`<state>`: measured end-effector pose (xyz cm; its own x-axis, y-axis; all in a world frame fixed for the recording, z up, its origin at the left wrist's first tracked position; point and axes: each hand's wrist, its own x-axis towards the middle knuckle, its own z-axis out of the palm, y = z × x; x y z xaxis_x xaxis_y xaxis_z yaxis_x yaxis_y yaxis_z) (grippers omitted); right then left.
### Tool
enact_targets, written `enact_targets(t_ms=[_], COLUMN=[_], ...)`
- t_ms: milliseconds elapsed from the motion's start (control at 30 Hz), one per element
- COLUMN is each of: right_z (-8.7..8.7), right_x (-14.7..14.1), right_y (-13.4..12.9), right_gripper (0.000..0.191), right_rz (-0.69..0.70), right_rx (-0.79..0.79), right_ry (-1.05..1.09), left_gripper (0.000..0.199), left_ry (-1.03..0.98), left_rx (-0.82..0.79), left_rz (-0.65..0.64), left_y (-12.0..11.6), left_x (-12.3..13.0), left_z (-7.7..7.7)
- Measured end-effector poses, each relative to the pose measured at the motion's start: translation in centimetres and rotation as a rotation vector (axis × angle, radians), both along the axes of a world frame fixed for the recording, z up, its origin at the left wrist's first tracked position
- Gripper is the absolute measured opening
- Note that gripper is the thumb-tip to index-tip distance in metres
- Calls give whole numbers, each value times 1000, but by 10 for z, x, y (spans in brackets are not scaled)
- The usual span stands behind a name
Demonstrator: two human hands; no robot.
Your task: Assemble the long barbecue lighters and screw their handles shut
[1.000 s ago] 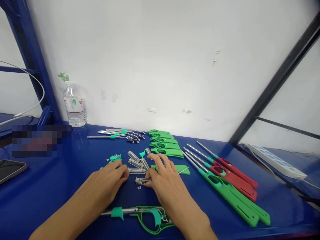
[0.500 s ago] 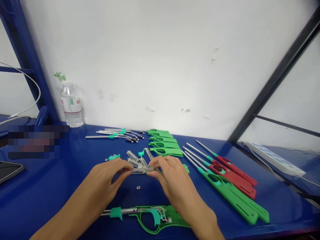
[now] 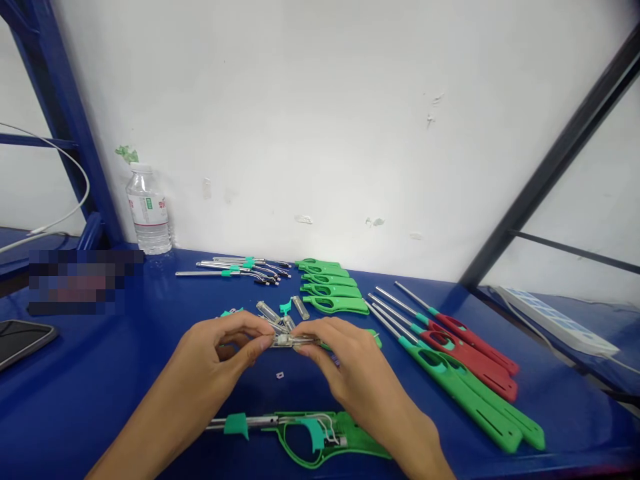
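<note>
Between my two hands a small clear cylinder (image 3: 284,341) is held level above the blue table. My left hand (image 3: 225,350) pinches its left end between thumb and fingers. At the other end, the thumb and fingers of my right hand (image 3: 345,353) close on it and cover part of it. Just behind my fingertips lie more clear cylinders (image 3: 301,308) and a teal trigger piece (image 3: 285,307). An open green lighter shell (image 3: 360,437) with a metal tube, teal parts and white wires lies below my hands, partly behind my right forearm. A tiny white piece (image 3: 280,375) rests nearby.
Metal tubes with wires (image 3: 240,270) and stacked green shells (image 3: 335,290) lie near the wall. Red lighters (image 3: 467,363) and green lighters (image 3: 470,400) lie at the right. A bottle (image 3: 150,213), a phone (image 3: 25,340) and a power strip (image 3: 557,320) stand or lie further out.
My left fingers have shifted along the clear cylinder toward my right hand, and more of them now curl in. The whole view has moved slightly, with objects appearing a little further right.
</note>
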<state>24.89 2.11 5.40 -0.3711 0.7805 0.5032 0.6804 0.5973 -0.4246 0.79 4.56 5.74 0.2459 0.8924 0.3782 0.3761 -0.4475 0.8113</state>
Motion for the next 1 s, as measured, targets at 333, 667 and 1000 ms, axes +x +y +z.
enact_targets(t_ms=[333, 667, 1000], right_z=[1, 7, 5], right_x=[0, -10, -14], right_y=[0, -9, -12], right_gripper=[22, 27, 42], right_rz=[0, 15, -6], right_rx=[-54, -77, -61], right_ry=[-15, -185, -323], left_gripper=[36, 47, 46], left_ry=[-116, -237, -168], left_rx=[-126, -213, -151], left_rz=[-60, -106, -62], left_y=[-3, 4, -3], left_x=[2, 1, 9], left_z=[0, -28, -28])
